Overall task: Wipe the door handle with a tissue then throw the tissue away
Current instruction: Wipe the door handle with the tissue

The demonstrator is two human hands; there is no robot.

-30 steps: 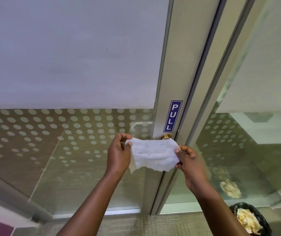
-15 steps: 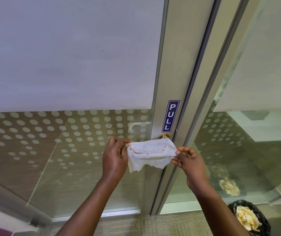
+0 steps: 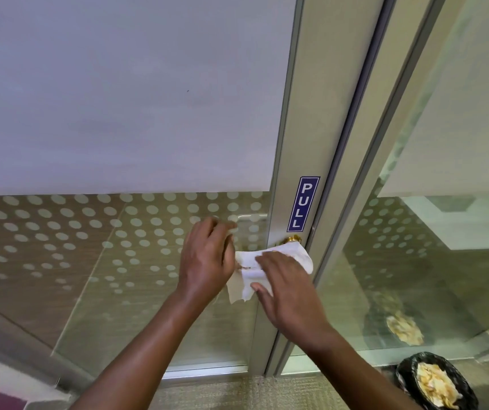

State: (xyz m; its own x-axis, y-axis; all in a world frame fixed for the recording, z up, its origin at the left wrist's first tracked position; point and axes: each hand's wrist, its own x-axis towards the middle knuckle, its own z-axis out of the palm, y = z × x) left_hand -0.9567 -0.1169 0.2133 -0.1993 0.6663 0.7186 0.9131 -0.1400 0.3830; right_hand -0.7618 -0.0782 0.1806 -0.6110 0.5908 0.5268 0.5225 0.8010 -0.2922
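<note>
Just under the PULL sign [image 3: 303, 204]: white tissue [image 3: 278, 263] draped over brass door handle [image 3: 293, 240], gripped at one end by left hand [image 3: 207, 261], pressed by right hand [image 3: 287, 294], fingers spread flat.

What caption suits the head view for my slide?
Both hands, left hand and right hand, press a stained tissue below the PULL sign.

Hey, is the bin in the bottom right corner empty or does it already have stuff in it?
Not empty. The black-lined bin already holds a pile of crumpled pale paper.
</note>
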